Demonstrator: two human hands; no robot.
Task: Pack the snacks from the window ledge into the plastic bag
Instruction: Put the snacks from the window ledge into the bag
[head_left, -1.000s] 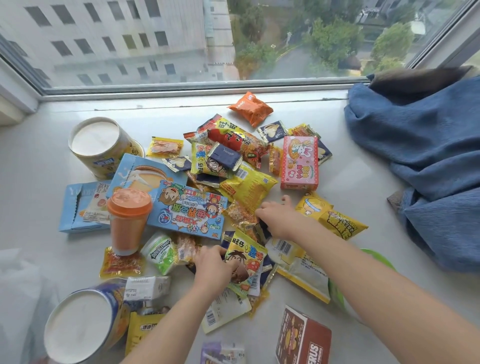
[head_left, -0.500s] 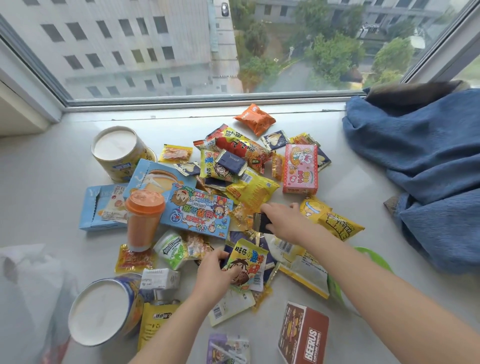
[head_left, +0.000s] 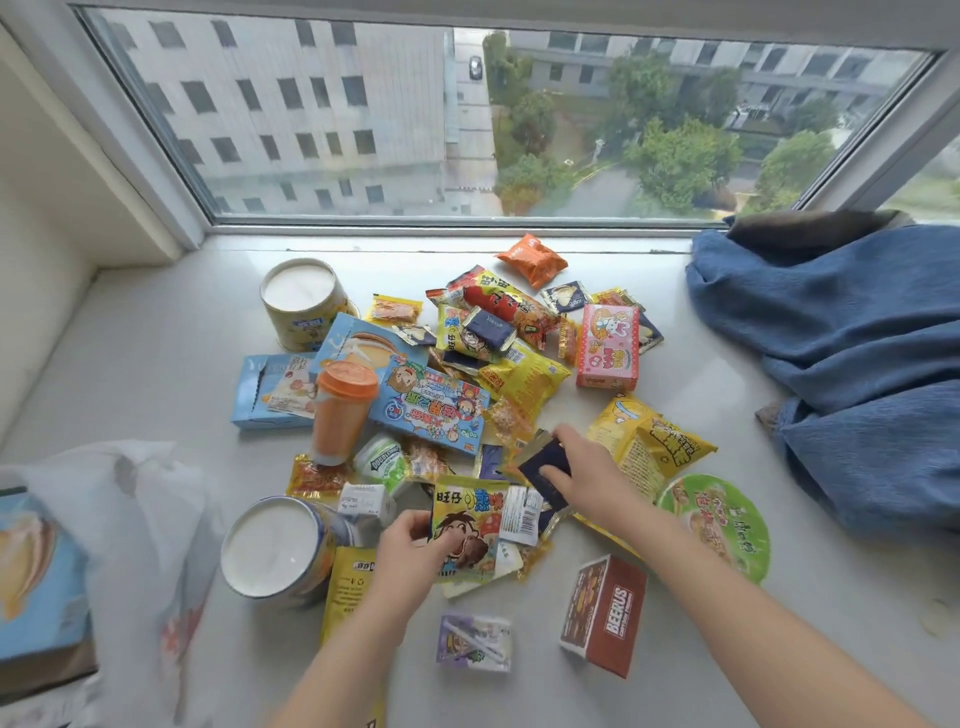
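L hand (head_left: 410, 545): I see it pinching a yellow cartoon snack packet (head_left: 467, 535) by its left edge, thumb on the front, packet at the near side of the pile.
R hand (head_left: 587, 473): fingers curled on a dark navy sachet (head_left: 545, 475), gold trim at its edges, mid-pile, just right of the yellow packet.
Snack pile (head_left: 514, 379): spread over the window ledge (head_left: 156, 332) under the glass; mostly crinkly foil packs in yellow, red, orange, blue; many overlap.
Plastic bag (head_left: 130, 545): white, translucent, slumped at the near left of the ledge, apart from the pile; a light blue box (head_left: 36, 571) shows at its left, can't tell if inside.
Tins, white-lidded: 2, far tin (head_left: 304, 304) & near tin (head_left: 275, 553).
Cup, orange lid (head_left: 343, 410): 1, upright, btwn the tins.
Blue boxes in the pile: 3, incl. the cartoon blue box (head_left: 431, 410).
Pink box (head_left: 608, 348): 1, right of the pile's middle.
Brown BEERUS box (head_left: 605, 618): 1, near edge, apart from the pile.
Green-lidded noodle bowl (head_left: 719, 525): 1, just behind my R forearm.
Orange puffed pack (head_left: 532, 258): 1, closest to the window.
Blue cloth (head_left: 841, 364): heaped on the right of the ledge.
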